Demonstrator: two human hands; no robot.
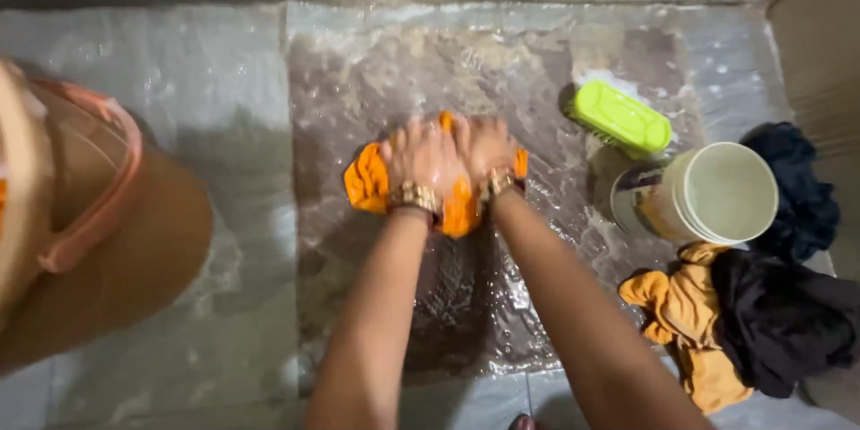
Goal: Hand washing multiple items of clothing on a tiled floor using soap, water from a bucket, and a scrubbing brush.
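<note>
We see one package: a round tub lying on its side on the wet floor, right of centre. Its pale cream lid faces us. On its side wall runs a label with a dark band at the top and a yellowish patch below, too blurred to make out further. The tub lies just below a green brush and beside the clothes pile. We see no signs or screens.
</note>
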